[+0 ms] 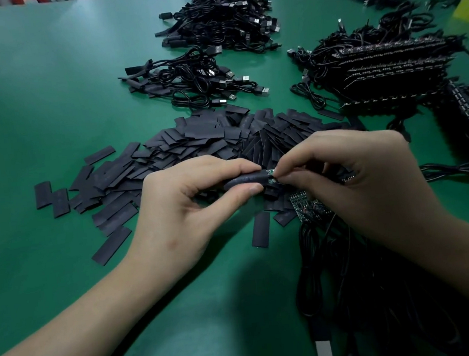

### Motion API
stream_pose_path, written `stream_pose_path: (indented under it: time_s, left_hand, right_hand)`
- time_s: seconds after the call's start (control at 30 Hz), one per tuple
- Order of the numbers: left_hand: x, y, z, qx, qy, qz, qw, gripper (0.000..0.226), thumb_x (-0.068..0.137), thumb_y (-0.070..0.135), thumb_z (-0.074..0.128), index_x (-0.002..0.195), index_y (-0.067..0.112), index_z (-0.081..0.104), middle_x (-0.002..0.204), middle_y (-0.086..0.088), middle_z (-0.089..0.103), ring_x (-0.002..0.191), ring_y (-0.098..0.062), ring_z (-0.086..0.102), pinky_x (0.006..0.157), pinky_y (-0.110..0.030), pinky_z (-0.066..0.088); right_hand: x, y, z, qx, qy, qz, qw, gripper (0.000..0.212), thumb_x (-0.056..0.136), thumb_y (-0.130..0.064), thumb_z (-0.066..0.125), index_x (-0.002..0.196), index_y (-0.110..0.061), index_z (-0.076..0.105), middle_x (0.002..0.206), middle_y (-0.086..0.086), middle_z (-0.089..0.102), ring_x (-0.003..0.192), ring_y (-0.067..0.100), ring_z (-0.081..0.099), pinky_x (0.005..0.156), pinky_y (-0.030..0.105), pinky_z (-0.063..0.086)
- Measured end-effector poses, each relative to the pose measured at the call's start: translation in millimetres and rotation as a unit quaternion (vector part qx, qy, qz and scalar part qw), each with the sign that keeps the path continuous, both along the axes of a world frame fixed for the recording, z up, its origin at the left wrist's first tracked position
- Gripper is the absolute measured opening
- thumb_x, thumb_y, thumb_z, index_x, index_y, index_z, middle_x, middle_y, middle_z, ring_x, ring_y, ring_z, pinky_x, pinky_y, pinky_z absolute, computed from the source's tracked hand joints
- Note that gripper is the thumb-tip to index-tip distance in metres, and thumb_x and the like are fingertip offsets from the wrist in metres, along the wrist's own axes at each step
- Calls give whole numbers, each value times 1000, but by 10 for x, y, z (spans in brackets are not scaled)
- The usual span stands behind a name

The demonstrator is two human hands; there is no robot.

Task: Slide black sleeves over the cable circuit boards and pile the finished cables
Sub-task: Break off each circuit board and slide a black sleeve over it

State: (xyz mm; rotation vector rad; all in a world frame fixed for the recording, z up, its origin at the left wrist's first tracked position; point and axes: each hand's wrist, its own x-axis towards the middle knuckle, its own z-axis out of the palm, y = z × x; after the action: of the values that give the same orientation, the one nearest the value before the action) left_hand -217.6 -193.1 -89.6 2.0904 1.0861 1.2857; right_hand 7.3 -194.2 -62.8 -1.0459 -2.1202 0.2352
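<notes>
Mid-sleeving. Your left hand [190, 201] pinches a sleeve [242, 179] between thumb and fingers, just above the loose sleeves [196, 144] on the bench [50, 94]. Your right hand [364, 183] pinches the board [269, 172] end. Only a green tip shows at the sleeve's mouth, so it looks nearly covered. Your hands are close together, fingertips almost meeting. The cable [350, 281] likely trails to the near right, but I can't trace it under your hand. Next: push the last bit in, board flat so it doesn't snag, then drop it on the finished pile [199, 76] ahead.
</notes>
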Motion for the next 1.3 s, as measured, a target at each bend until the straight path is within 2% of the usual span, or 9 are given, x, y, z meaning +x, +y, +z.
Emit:
stream_pose_path:
  time_s: [0.17,0.27,0.43,0.63,0.73,0.8,0.93,1.13,1.3]
  left_hand:
    - [9,-11,5,20,18,5,1000,20,87,21,78,106,19,78,96,11,75,89,-5,70,82,-18,50]
    - [16,-12,7,21,19,12,1000,20,87,23,77,107,19,78,94,9,76,88,-8,71,81,-23,53]
    - [18,-26,39,29,-1,24,999,19,88,24,76,107,24,76,89,11,75,82,-7,71,79,-15,50]
    - [13,-27,32,13,1,20,1000,19,89,25,76,107,22,77,88,9,76,82,-9,71,78,-19,51]
    - [18,-27,22,10,7,15,1000,19,89,26,75,107,22,77,89,7,76,84,-11,72,79,-24,54]
    - [22,-27,21,12,13,18,1000,20,88,26,76,107,22,77,90,9,76,85,-9,72,80,-24,54]
    - [22,-25,35,13,17,24,999,20,87,27,77,107,21,78,96,11,76,89,-7,71,82,-20,52]
    - [18,-42,49,-21,-69,73,995,30,77,32,83,105,22,77,88,8,77,80,-9,72,79,-16,53]
    - [52,-51,34,-52,-131,96,985,22,76,27,84,97,22,78,89,13,78,76,-1,72,77,-18,56]
  right_hand:
    - [-26,-13,-11,-6,11,-2,1000,7,88,-12,79,89,-19,78,82,-11,73,73,2,64,66,15,47]
    - [-38,-23,-9,-17,24,1,1000,6,88,-14,79,89,-20,78,80,-14,71,71,4,64,63,17,48]
    - [-2,-30,8,-67,78,2,995,14,84,-21,81,96,-17,76,78,-11,72,67,17,66,59,33,52]
    - [-6,-40,10,-43,49,-25,998,6,84,-21,82,89,-19,79,68,-8,68,62,14,63,58,31,49]
    - [-32,-48,-6,-41,46,-29,998,7,83,-23,82,88,-19,79,71,-16,68,65,8,65,60,22,50]
    - [-44,-55,-11,-40,40,-31,998,6,83,-24,82,88,-20,79,74,-20,68,67,3,65,62,16,49]
    - [-42,-61,-10,-37,38,-35,998,7,84,-25,81,89,-20,79,76,-21,68,69,1,65,63,14,48]
    - [-39,-59,-8,-13,45,-45,998,9,86,-25,80,91,-18,79,75,-20,66,66,8,63,59,23,49]
    - [-34,-70,-12,-6,56,-68,996,8,86,-24,81,90,-17,79,79,-16,70,66,8,63,59,26,49]
